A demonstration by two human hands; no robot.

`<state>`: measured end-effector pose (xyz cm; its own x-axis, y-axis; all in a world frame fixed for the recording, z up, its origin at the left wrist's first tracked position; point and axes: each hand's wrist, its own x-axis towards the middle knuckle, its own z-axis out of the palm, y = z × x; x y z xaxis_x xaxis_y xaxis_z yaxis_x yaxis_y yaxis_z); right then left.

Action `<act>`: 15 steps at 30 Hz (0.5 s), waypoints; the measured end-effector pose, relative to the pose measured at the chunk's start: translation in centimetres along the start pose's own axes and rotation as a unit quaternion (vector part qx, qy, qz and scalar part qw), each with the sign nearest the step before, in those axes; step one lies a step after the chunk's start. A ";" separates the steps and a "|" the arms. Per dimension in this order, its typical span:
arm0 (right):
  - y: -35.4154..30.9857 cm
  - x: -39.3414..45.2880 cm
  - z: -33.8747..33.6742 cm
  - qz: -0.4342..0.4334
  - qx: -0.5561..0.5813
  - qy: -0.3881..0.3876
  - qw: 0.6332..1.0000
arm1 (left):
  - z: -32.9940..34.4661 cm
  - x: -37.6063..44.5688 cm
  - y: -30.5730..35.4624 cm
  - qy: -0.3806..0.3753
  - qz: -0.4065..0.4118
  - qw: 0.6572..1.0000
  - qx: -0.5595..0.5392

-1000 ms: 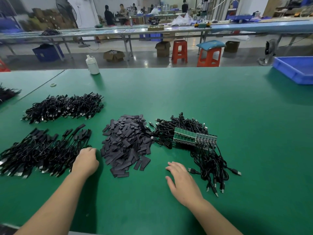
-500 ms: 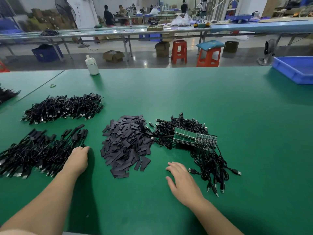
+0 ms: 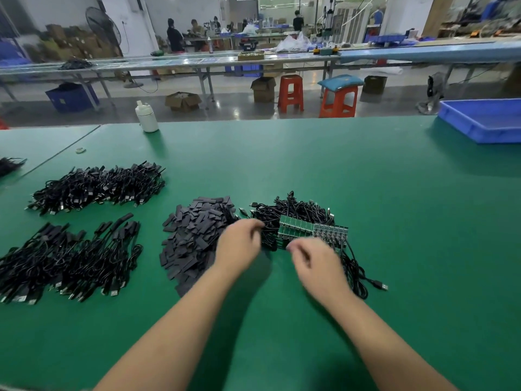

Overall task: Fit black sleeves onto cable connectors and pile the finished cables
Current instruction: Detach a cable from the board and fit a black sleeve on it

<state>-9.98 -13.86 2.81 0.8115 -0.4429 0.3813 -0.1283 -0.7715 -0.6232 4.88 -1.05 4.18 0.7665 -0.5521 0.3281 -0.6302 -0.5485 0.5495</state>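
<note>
flat matte black sleeves (image 3: 194, 238) heaped; left hand (image 3: 239, 245) & right hand (image 3: 317, 258) blurred, grip can't tell.

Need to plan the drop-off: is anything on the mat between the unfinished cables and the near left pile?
Yes. The heap of sleeves lies between the unfinished cables and the near left pile; the left hand hovers at its right edge.
</note>
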 end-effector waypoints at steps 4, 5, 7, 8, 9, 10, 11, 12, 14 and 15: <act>2.3 4.5 -4.1 0.062 -0.129 -0.007 0.990 | 3.1 -0.1 5.4 -0.095 -0.023 0.991 -0.089; 2.9 5.3 -4.6 0.091 -0.148 -0.066 0.982 | 3.7 -0.1 6.2 -0.121 -0.033 0.988 -0.095; 3.8 6.1 -5.3 0.121 -0.156 -0.126 0.972 | 4.7 -0.2 7.5 -0.159 -0.056 0.981 -0.098; 4.1 6.3 -5.6 0.127 -0.140 -0.125 0.974 | 5.2 -0.2 7.9 -0.166 -0.066 0.979 -0.096; 4.2 6.4 -5.8 0.132 -0.115 -0.117 0.978 | 5.6 -0.2 8.2 -0.167 -0.075 0.979 -0.093; 4.2 6.4 -6.0 0.134 -0.096 -0.108 0.980 | 5.9 -0.1 8.5 -0.161 -0.082 0.979 -0.090; 4.1 6.3 -6.1 0.130 -0.084 -0.106 0.982 | 6.1 -0.1 8.7 -0.151 -0.090 0.980 -0.090; 4.0 6.2 -6.2 0.125 -0.076 -0.107 0.983 | 6.2 -0.1 8.8 -0.141 -0.095 0.982 -0.088; 3.9 6.0 -6.4 0.115 -0.068 -0.107 0.985 | 6.2 -0.1 9.1 -0.130 -0.091 0.984 -0.074; 3.8 5.9 -6.4 0.110 -0.068 -0.106 0.986 | 6.1 -0.1 9.1 -0.131 -0.092 0.985 -0.072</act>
<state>-9.31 -22.40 7.07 0.8550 -0.5113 0.0868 -0.3773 -0.7281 -0.5723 -1.69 -9.84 4.47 0.7961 -0.6051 0.0140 -0.4457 -0.5704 0.6899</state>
